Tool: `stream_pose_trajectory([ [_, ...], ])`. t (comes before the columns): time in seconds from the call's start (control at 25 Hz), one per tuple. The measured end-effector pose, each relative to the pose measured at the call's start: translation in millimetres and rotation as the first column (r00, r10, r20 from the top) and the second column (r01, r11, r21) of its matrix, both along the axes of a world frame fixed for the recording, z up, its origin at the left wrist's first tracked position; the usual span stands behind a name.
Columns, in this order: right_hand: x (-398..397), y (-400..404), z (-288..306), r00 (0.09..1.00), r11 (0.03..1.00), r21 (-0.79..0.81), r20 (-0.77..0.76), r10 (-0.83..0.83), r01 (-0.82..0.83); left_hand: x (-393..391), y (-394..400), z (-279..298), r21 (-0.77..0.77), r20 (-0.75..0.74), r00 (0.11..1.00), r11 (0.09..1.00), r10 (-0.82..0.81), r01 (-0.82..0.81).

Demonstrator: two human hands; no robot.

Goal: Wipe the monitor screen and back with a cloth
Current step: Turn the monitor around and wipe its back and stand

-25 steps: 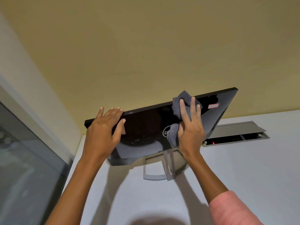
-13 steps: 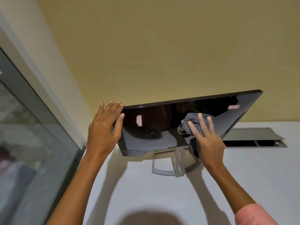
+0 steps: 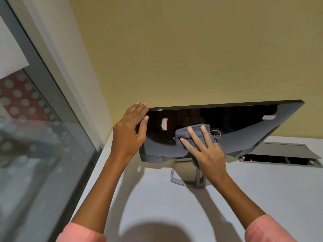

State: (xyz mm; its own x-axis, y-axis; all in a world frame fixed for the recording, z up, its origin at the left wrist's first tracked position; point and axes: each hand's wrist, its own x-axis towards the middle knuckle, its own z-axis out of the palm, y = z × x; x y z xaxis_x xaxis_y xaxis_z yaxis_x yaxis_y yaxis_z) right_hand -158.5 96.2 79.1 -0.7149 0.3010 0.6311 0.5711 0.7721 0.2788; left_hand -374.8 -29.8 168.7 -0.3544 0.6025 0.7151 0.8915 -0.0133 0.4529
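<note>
The monitor stands on a white desk with its glossy black back towards me, on a grey stand. My left hand grips the monitor's upper left corner, fingers over the top edge and thumb on the back. My right hand lies with straight fingers on a grey cloth and presses it flat against the back panel, just left of the round logo. Most of the cloth is hidden under the hand.
The white desk runs to a yellow wall behind. An open cable flap with a small red light sits in the desk to the right of the monitor. A glass partition with a grey frame borders the desk on the left.
My right hand has slid the cloth left and down across the back panel, from near the upper right to the middle. The left hand stays on the corner. The view has shifted left.
</note>
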Motion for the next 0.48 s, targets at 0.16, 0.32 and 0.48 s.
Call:
stream_pose_trajectory([
  [0.16, 37, 16, -11, 0.991, 1.000, 0.018, 0.135, -0.019, 0.017, -1, 0, 1, 0.016, -0.001, 1.000, 1.000, -0.003, 0.003],
  [0.32, 40, 26, 21, 0.995, 0.996, -0.019, -0.044, -0.093, 0.092, 1, 0, 5, 0.034, 0.035, 0.999, 0.999, -0.004, 0.003],
  [0.48, 0, 10, 42, 0.969, 0.995, -0.026, -0.225, -0.103, 0.099, 3, 1, 5, 0.034, 0.062, 0.998, 0.999, -0.005, 0.003],
])
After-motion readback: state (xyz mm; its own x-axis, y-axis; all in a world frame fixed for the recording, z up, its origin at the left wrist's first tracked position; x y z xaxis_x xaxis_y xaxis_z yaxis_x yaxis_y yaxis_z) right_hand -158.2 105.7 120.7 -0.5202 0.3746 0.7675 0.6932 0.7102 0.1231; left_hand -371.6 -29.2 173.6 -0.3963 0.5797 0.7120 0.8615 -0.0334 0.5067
